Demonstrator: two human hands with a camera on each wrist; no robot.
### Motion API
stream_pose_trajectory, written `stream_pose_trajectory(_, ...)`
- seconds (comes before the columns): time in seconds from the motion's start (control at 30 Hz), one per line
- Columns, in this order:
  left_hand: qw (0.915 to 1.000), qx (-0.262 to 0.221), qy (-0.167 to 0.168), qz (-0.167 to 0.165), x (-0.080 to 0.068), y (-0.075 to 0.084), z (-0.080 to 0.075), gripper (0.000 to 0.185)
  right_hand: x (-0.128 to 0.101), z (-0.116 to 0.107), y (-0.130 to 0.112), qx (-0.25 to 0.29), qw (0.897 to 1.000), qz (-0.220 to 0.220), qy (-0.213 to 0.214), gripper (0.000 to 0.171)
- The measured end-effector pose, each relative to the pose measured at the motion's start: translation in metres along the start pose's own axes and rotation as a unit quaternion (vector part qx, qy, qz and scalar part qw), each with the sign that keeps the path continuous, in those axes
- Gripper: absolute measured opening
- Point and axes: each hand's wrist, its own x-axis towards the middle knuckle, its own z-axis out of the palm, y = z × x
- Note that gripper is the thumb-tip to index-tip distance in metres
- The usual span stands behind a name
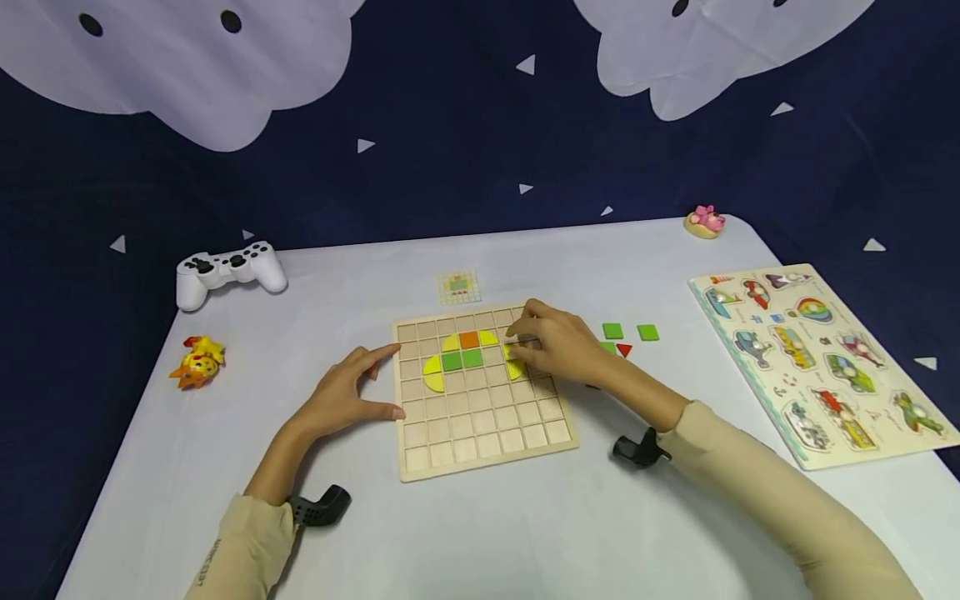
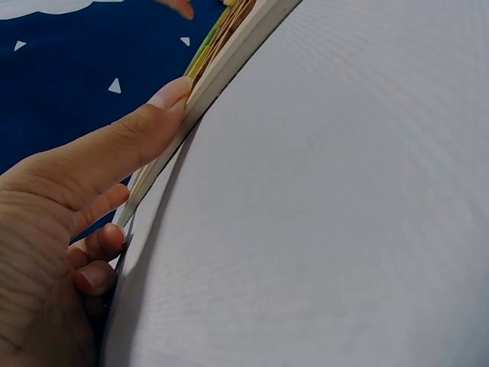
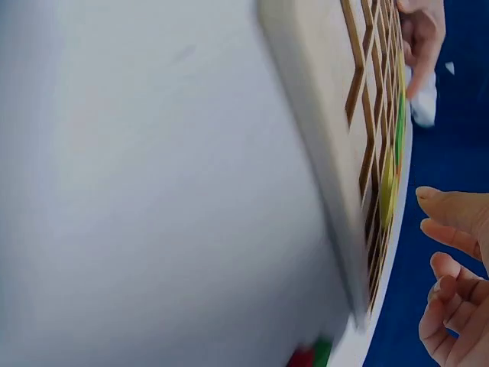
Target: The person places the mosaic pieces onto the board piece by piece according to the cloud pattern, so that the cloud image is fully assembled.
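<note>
A wooden grid board lies on the white table. Several yellow rounded pieces, an orange square and two green squares sit in its upper cells. My left hand touches the board's left edge with thumb and forefinger spread apart, other fingers loosely bent. My right hand is over the board's upper right, its fingers by a yellow piece and partly covering it. In the right wrist view the thumb and forefinger of that hand show nothing between them.
Loose green squares and a red triangle lie right of the board. A small pattern card is behind it. Around stand a white game controller, a chick toy, a pink figurine and a picture puzzle.
</note>
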Motion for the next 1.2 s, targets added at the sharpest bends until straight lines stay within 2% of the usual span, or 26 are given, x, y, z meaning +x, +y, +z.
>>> stream_pose_trajectory(0.3,1.0000,-0.001,-0.002,0.003,0.001,-0.001,-0.001,0.098,-0.030,-0.018,0.032,-0.013,0.999,0.043,0.003,0.031)
stream_pose_trajectory(0.67,0.9999,-0.001,-0.001,0.011,0.000,-0.001,-0.001,0.097,-0.055,-0.028,0.057,-0.043,0.996,0.072,0.015,0.032)
stream_pose_trajectory(0.97,1.0000,-0.004,-0.003,0.008,-0.001,0.000,-0.001,0.097,-0.075,-0.032,0.074,-0.062,0.995,0.078,0.024,0.027)
stream_pose_trajectory(1.2,1.0000,-0.006,-0.002,0.008,0.000,0.000,-0.002,0.098,-0.081,-0.034,0.080,-0.071,0.994,0.080,0.015,0.025)
